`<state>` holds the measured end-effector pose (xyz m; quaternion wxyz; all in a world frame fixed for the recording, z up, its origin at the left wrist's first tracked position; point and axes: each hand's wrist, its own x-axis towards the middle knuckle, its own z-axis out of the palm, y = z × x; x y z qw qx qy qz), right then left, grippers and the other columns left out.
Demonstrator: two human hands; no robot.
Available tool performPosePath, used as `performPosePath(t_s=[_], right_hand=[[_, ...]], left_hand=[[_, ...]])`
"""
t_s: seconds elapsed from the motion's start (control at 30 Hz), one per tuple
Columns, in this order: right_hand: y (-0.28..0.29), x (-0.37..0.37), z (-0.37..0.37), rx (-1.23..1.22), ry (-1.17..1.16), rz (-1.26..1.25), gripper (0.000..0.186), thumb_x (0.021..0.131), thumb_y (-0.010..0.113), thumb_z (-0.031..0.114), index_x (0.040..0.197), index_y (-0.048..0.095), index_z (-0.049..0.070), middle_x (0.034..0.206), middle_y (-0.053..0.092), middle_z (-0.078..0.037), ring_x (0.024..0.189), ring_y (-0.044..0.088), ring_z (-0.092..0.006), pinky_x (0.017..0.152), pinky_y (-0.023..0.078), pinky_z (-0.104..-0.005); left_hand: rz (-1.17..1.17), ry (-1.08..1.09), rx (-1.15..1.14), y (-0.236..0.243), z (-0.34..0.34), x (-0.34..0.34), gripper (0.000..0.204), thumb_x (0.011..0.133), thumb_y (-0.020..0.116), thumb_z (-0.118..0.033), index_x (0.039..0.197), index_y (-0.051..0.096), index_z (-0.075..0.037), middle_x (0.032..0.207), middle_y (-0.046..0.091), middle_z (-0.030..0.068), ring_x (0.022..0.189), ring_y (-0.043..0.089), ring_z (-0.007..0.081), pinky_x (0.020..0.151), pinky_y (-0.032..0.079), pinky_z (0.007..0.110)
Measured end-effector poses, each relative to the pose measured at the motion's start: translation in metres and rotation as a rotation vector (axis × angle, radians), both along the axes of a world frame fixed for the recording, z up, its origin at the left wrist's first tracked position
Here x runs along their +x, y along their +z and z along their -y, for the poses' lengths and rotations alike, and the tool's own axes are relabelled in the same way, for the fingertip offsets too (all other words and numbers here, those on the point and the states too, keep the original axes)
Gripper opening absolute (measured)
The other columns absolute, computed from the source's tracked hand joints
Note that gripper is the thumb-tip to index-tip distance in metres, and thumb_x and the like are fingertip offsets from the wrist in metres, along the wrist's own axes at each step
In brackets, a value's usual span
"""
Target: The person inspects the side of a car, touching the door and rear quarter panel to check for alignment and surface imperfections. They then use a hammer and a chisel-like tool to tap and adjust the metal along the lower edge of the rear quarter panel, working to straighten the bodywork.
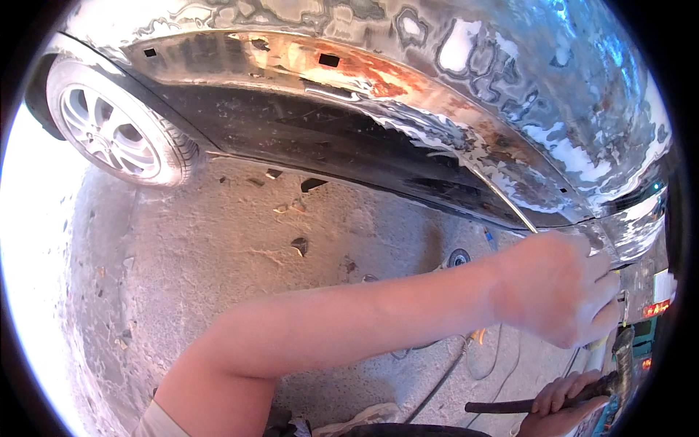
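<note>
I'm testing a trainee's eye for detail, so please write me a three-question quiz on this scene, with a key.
1. True or false: the left hand is empty.
2. What does the right hand hold?
A) a brush
B) a hammer
C) a spanner
3. Fill in the missing word: the wheel shows on the ____ side of the picture.

Key:
1. False: it grips a metal rod.
2. B
3. left
</note>
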<state>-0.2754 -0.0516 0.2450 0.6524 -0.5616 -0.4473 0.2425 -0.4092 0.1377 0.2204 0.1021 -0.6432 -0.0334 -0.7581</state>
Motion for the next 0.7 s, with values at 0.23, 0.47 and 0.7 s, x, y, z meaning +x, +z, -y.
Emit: performPosePath(t_s=[0.23,0.47,0.7], right_hand=[[0.004,-0.017,-0.007,0.015,-0.057,0.044,0.063,0.079,0.052,0.075,0.085,0.054,0.013,0.058,0.040,0.002,0.041,0.035,-0.0119,0.033,0.026,-0.0243],[-0.002,-0.013,0.002,-0.039,-0.069,0.067,0.069,0.073,0.052,0.079,0.098,0.055,0.015,0.058,0.040,0.003,0.043,0.037,-0.0103,0.036,0.029,-0.0239],[-0.009,-0.005,-0.008,-0.185,-0.053,-0.264,0.044,0.080,0.060,0.058,0.083,0.057,0.015,0.059,0.045,0.000,0.049,0.039,-0.0156,0.043,0.029,-0.0316]], left_hand=[[-0.008,-0.023,0.022,0.001,-0.001,0.000,0.016,0.063,0.055,-0.023,0.063,0.049,-0.008,0.067,0.042,0.0025,0.060,0.047,0.0163,0.044,0.035,0.028],[-0.006,-0.051,0.041,0.000,-0.002,0.005,0.014,0.061,0.060,-0.019,0.061,0.052,-0.007,0.065,0.047,0.0020,0.060,0.051,0.0175,0.043,0.039,0.030],[-0.073,-0.012,-0.031,-0.009,-0.014,-0.004,0.018,0.065,0.057,-0.025,0.067,0.051,-0.009,0.069,0.044,0.0015,0.060,0.049,0.0165,0.045,0.038,0.028]])
